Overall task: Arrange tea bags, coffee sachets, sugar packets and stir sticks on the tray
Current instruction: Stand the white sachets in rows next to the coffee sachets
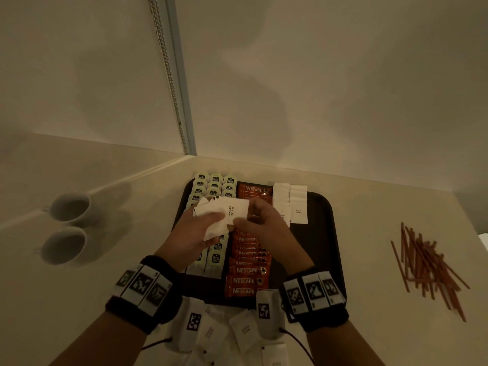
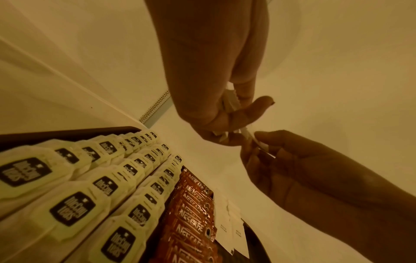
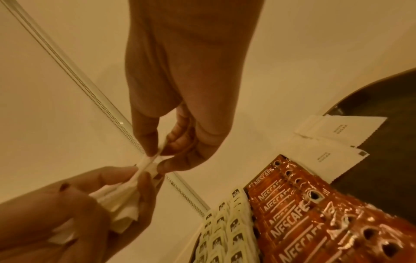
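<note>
Pale smooth surface [image 1: 383, 233] underneath, meeting a plain wall. Dark rounded-corner plastic tray [image 1: 320, 233] at centre, carrying three rows of cream paper tea bags [image 1: 215, 180], a column of glossy orange-red coffee sachets [image 1: 247, 281] and two rows of flat white paper sugar packets [image 1: 298, 204]. Middle of those rows blocked by both hands. Two white ceramic cups [image 1: 66, 225] well left; loose heap of thin reddish-brown stir sticks [image 1: 427, 262] well right, off the tray. More white packets [image 1: 244, 331] at the near edge, half hidden behind the wristbands. Left hand [image 1: 196, 231] curled round a fanned bunch of white sugar packets [image 1: 227, 212]; right hand [image 1: 260, 223] pinching that bunch's edge above the tray.
</note>
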`<state>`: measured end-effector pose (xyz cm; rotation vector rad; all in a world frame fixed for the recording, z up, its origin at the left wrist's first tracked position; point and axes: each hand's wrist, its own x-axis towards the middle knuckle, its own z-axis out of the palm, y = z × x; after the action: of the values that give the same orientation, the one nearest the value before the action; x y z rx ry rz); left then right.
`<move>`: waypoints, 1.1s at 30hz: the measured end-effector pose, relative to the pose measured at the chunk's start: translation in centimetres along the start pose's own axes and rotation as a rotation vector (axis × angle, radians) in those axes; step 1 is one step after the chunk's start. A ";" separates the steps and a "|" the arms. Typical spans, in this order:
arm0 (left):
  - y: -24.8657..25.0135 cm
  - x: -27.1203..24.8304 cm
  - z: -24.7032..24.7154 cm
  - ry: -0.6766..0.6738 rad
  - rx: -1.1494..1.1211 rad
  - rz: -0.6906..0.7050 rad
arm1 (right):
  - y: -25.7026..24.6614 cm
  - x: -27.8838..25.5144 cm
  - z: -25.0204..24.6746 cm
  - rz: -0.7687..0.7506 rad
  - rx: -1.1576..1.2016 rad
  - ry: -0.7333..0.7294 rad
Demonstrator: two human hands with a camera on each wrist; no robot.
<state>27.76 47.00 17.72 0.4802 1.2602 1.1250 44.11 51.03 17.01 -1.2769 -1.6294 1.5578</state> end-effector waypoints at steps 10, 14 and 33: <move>-0.2 -0.7 0.4 -0.047 0.068 -0.072 | -1.4 -0.1 -1.0 -0.087 0.028 0.199; -0.4 -0.6 0.6 -0.024 0.050 -0.086 | -0.6 -0.5 -0.8 -0.012 0.064 0.193; -0.3 -0.2 -0.2 0.031 -0.265 -0.146 | 11.8 2.7 -12.7 0.398 -0.198 0.649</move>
<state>27.73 46.63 17.59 0.1702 1.1324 1.1580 57.27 57.60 7.40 -2.0453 -1.1680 1.0135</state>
